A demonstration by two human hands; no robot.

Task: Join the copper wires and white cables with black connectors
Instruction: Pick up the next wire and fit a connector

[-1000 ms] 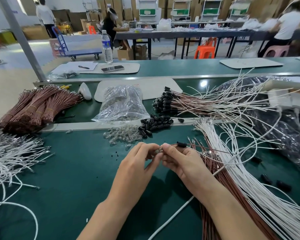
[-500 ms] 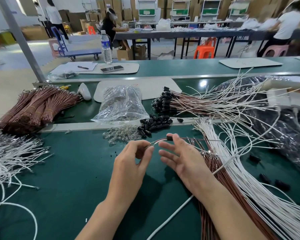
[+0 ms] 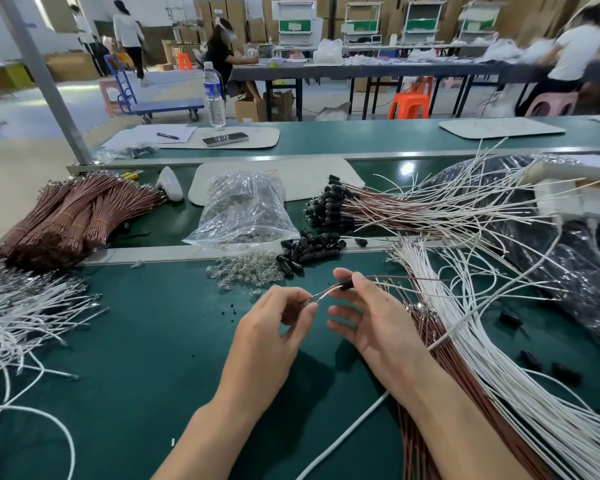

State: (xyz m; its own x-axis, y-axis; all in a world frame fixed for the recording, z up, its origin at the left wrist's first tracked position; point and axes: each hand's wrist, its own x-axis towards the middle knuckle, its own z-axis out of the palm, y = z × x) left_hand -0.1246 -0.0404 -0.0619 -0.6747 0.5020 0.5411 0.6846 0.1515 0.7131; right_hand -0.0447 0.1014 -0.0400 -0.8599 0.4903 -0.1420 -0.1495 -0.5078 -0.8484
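Now, wire pair (image 3: 327, 293) held between hands.
Ends are pinched by the left hand (image 3: 267, 327); the black connector (image 3: 346, 284), up-right along it, by the right hand (image 3: 378, 323).

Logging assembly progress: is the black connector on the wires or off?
On. Copper wire and white cable run through the black connector held in the right hand.

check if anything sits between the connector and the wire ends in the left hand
Nothing visible does. The connector, pinched by the right hand, is on the wires, and the short stretch to the left hand pinch is bare.
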